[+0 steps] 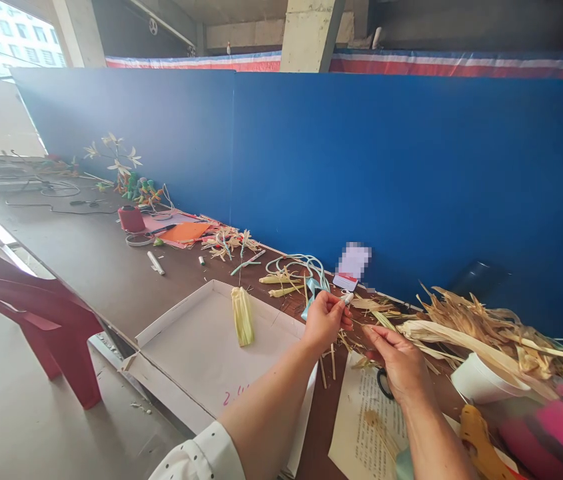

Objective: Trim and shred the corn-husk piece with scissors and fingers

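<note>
My left hand [328,317] is closed in a pinch above the table, just past the right edge of the white cardboard tray [181,400]. A small white piece [347,298] shows at its fingertips; its kind is unclear. My right hand [398,360] pinches the other end of a thin strand [357,323] that runs between both hands. Whether it is wire or husk fibre I cannot tell. Inside the tray lies a pale green corn husk bundle [242,317]. Dry corn husks [491,327] are heaped right of my right hand.
A printed sheet [361,427], black scissors handle [384,385], white cup [488,379] and yellow glue gun [478,443] lie near my right arm. A phone [352,265] leans against the blue partition [401,167]. A red plastic chair [56,333] stands at left.
</note>
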A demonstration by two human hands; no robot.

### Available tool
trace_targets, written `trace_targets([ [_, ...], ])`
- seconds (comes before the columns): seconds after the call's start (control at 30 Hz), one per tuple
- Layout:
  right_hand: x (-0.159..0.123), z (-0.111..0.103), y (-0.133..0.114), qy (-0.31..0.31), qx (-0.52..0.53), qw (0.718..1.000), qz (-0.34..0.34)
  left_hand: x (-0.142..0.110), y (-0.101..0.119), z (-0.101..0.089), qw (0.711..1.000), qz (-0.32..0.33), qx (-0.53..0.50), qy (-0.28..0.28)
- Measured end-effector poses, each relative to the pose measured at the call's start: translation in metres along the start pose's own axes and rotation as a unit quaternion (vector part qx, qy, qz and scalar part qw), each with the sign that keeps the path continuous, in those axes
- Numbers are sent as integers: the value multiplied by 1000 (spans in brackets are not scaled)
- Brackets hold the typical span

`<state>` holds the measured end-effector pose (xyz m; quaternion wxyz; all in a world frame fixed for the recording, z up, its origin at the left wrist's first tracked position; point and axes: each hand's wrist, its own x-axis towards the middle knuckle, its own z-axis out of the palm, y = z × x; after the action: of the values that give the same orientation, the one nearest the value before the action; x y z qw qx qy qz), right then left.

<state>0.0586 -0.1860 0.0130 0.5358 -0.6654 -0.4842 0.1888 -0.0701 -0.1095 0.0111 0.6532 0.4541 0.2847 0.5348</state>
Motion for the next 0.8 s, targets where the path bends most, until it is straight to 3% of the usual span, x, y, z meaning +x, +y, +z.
trace_targets([
  [0.1,0,-3,-2,14,-44,997,64,-4,0,-5,978,100,176,52],
  [0.17,0,-4,-2,35,-99,994,39,-7,2,-8,938,190,285,58],
  [0.3,0,-3,-2,44,-144,988,-20,-12,6,-8,880,292,372,-51],
  [0.43,-2,-1,-2,37,-158,984,-69,-12,3,-6,862,292,401,-106],
  [0.53,-3,0,-3,28,-160,982,-95,-12,-2,-6,862,266,418,-111],
  [0.8,-2,2,-3,11,-179,980,-89,-12,-4,-5,862,247,433,-94],
])
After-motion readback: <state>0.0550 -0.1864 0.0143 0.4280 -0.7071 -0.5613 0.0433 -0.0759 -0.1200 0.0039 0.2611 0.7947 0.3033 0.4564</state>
